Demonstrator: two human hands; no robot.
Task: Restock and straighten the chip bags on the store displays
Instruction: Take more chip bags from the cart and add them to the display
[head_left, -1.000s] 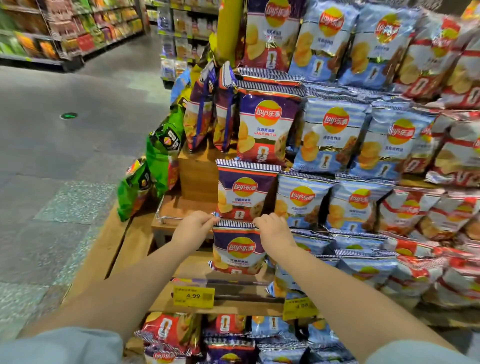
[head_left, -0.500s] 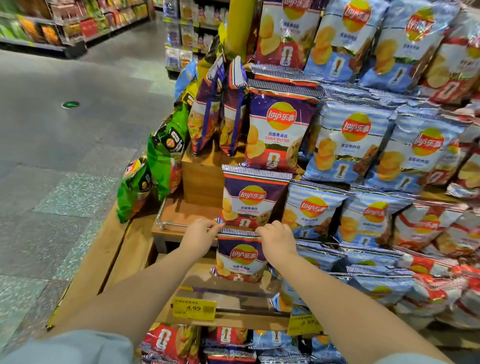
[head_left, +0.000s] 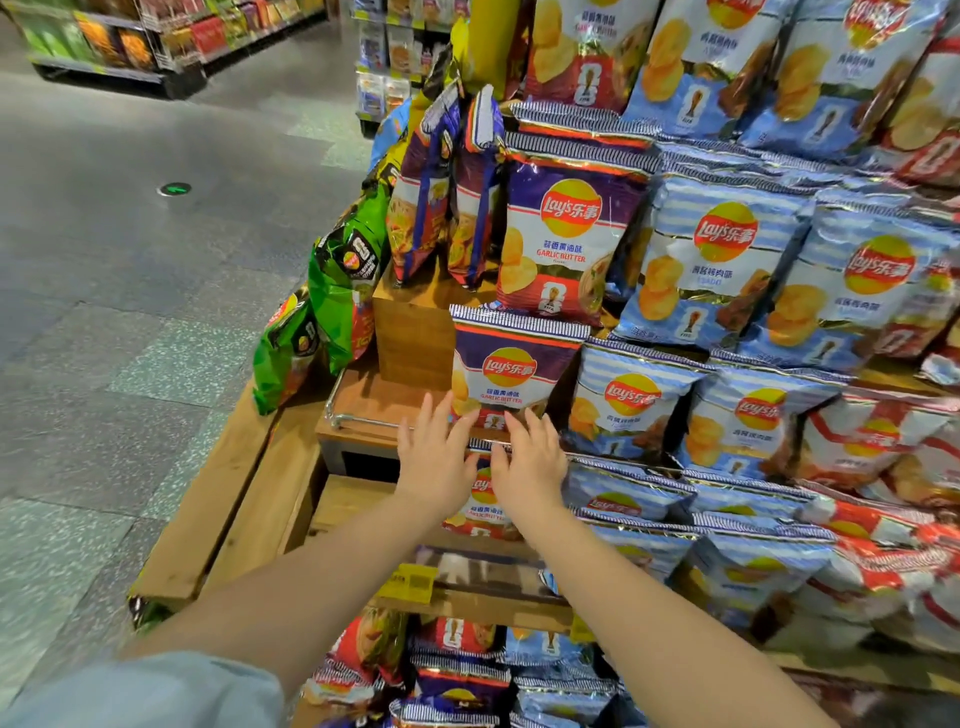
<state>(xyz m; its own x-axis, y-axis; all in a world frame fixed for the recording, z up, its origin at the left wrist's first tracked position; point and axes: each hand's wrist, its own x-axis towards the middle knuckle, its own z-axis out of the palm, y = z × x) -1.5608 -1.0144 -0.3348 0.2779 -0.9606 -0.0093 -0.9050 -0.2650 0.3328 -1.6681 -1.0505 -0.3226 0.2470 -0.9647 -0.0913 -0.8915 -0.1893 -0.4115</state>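
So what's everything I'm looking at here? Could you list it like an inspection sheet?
Surface: stepped wooden display, bare wood at its left end.
Job's things: purple garlic butter bag upright on the middle step; a lower purple bag behind the hands; blue bags and red bags to the right.
Clutter: green bags hanging off the left corner; yellow price tag.
Hands: left hand and right hand, fingers straight, at the lower purple bag's top edge.
Cables: nothing seen.
Surroundings: grey floor, more shelves beyond.
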